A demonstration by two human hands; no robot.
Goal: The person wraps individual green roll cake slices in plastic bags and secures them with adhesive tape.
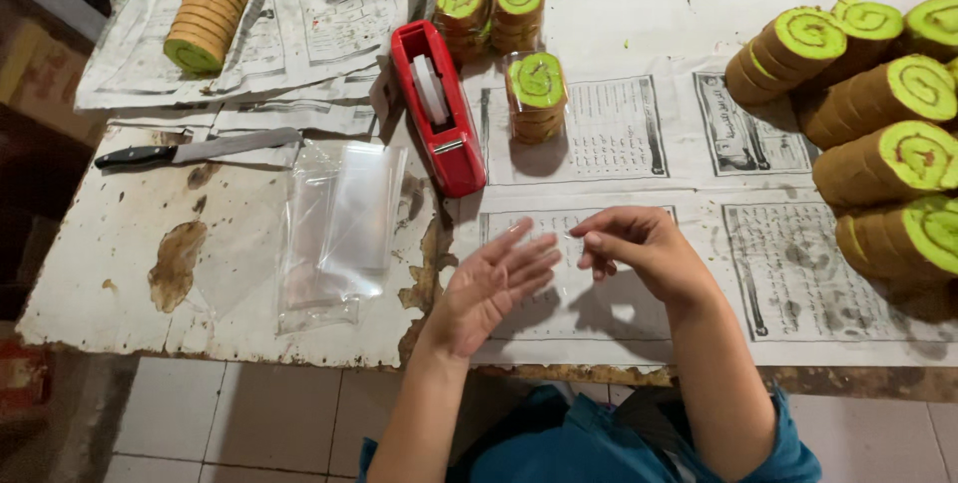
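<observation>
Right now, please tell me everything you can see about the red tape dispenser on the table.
The tape dispenser is glossy red, plastic by its look, long and narrow. A whitish roll of tape sits in its open top, and a metal cutter shows at the end nearer the person. It lies flat on the table, angled, its near end on the newspaper. Clear plastic bags lie just left of it, and a wrapped stack of green-swirl cake slices stands to its right. Neither hand touches it.
</observation>
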